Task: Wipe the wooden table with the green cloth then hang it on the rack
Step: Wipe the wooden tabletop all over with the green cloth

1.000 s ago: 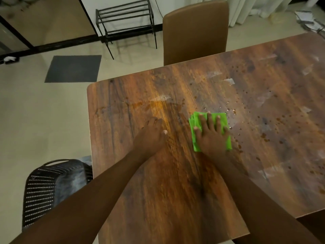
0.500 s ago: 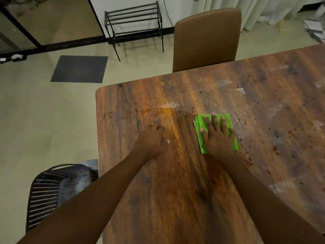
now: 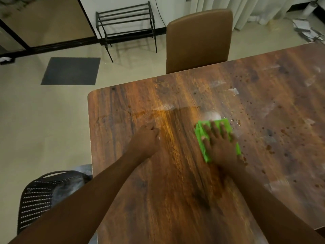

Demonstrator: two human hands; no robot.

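A folded green cloth (image 3: 202,145) lies flat on the wooden table (image 3: 175,199), near its middle. My right hand (image 3: 220,145) presses down on the cloth with fingers spread, covering most of it. My left hand (image 3: 146,138) rests on the bare wood to the cloth's left, fingers curled, holding nothing. Water droplets and dark spots dot the tabletop to the right of the cloth. A wet streak shines between my hands. A black metal rack (image 3: 125,23) stands on the floor against the far wall.
A brown chair (image 3: 198,39) is pushed in at the table's far edge. A black perforated chair (image 3: 40,196) sits at the lower left. A dark floor mat (image 3: 70,70) lies left of the rack. Papers (image 3: 306,29) are scattered on the floor at top right.
My right hand has slid the cloth a little to the right and away from me along the table. My left hand stays planted on the wood. My view has shifted slightly.
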